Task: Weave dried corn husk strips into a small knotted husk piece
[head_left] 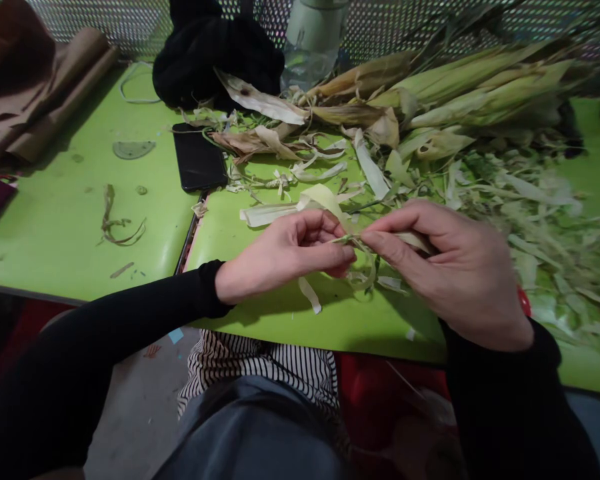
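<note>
The left hand (300,250) and right hand (445,263) both pinch a husk strip (354,239) between thumb and fingers, just above the desk (260,310). It looks light, limp and easily torn lengthwise; gripping it close to the join, with little pull, should suit it best.

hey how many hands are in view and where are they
2: the left hand near the middle of the view, and the right hand just to its right, both pinching a thin husk strip.
</note>
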